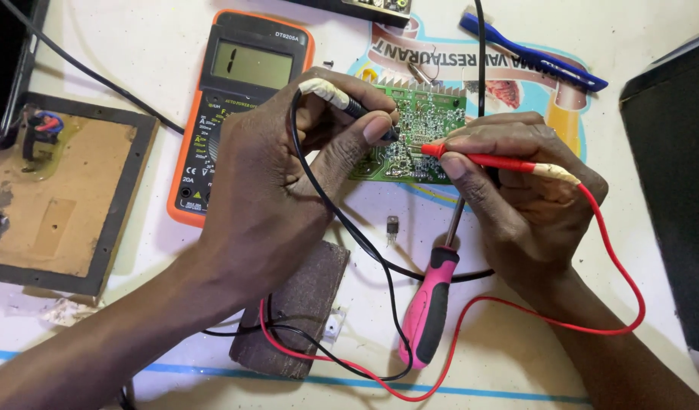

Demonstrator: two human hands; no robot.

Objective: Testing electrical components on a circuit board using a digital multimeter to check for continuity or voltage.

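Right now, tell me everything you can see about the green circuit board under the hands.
The green circuit board lies flat on the white table, densely covered with solder joints, a silver finned heat sink along its far edge. The left hand touches a black probe to it; the right hand touches a red probe. Fingers hide its lower corners.

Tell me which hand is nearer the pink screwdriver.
Right. The right hand lies over the pink screwdriver, covering the upper end of its shaft, with a red probe in its grip. The left hand is apart, further left, over the circuit board.
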